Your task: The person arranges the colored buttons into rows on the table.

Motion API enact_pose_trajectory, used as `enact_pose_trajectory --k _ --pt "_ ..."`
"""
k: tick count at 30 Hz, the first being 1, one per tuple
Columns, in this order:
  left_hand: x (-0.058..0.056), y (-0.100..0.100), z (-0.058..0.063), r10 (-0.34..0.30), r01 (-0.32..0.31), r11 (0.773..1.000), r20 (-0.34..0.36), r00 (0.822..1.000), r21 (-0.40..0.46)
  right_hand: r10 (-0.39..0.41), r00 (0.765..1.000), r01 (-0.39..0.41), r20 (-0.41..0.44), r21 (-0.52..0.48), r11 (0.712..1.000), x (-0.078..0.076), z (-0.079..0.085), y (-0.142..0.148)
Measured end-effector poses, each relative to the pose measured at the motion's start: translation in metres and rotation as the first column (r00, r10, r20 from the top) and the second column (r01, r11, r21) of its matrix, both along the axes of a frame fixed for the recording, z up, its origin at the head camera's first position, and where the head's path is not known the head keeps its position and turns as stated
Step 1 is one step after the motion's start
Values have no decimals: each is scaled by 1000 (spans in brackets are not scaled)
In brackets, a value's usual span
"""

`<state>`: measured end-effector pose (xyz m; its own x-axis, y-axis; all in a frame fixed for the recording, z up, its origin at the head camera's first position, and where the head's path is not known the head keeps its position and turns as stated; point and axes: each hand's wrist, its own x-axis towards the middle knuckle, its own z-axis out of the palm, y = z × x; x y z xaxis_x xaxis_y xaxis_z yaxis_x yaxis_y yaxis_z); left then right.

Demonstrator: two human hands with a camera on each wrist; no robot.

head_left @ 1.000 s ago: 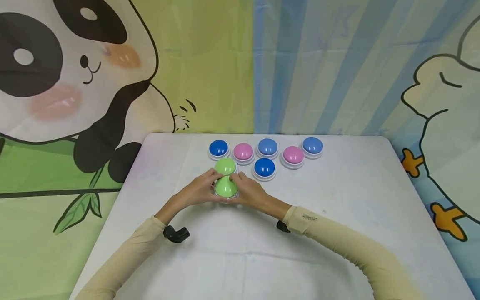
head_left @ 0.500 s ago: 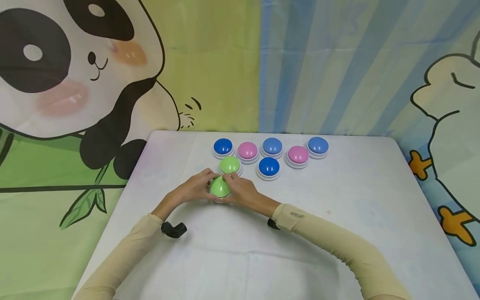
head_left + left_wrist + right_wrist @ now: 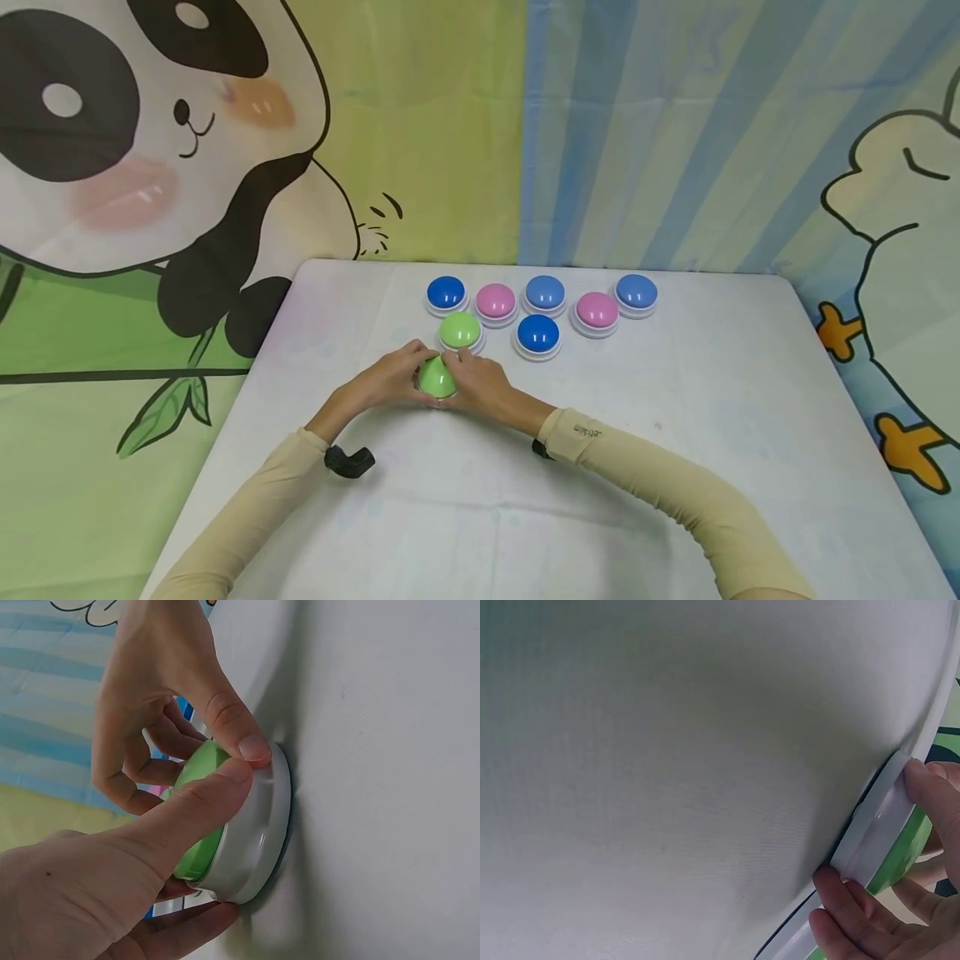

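Both hands hold a green domed push button (image 3: 436,379) with a white round base, at the left middle of the table in the head view. My left hand (image 3: 384,379) grips its left side, and my right hand (image 3: 483,385) grips its right. In the left wrist view the two thumbs meet on the near side of the white base (image 3: 251,832), which looks flat on the table. Just behind stands a second green button (image 3: 460,329), apart from the held one. In the right wrist view fingers (image 3: 847,919) touch the base's edge; part of the dome is hidden.
Dark blue buttons (image 3: 537,333), pink buttons (image 3: 597,310) and lighter blue buttons (image 3: 636,291) stand toward the back of the white table (image 3: 675,417). A printed cloth backdrop (image 3: 420,125) rises behind the table's far edge.
Both hands have shifted the held green button to the left and slightly nearer, away from the green one behind. Most of this came in the first half second. The other buttons stay put.
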<state>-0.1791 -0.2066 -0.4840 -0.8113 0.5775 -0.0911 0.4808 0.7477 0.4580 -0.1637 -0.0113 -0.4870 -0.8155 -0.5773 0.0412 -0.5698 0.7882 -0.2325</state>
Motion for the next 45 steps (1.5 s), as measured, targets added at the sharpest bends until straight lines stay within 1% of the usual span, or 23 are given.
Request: enact_pose_trajectory --k 8,14,19,26,34,37,42,45 --pt "1 0 0 -1 1 1000 -12 1000 0 23 999 -23 -21 18 1000 1 0 1" --pt "1 1 1 12 -12 1000 -24 1000 2 24 999 -23 -43 31 999 -2 0 2" --pt "1 2 3 16 -16 1000 -21 1000 2 23 999 -23 -44 1 1000 -2 0 2" --pt "2 2 3 28 -28 1000 -17 999 14 22 994 -23 -103 -12 1000 -1 -4 3" --pt "4 2 1 21 -19 999 -40 999 40 17 991 -22 -130 -37 999 1 -6 4" --pt "4 2 0 17 -15 999 -46 999 42 11 991 -17 -130 -47 999 2 -6 5" --pt "3 2 -4 17 -15 999 -62 998 38 1 995 -6 -102 -55 998 4 -5 6" --pt "3 2 -7 18 -14 999 -71 997 50 0 995 -6 -95 -62 998 5 -5 7"
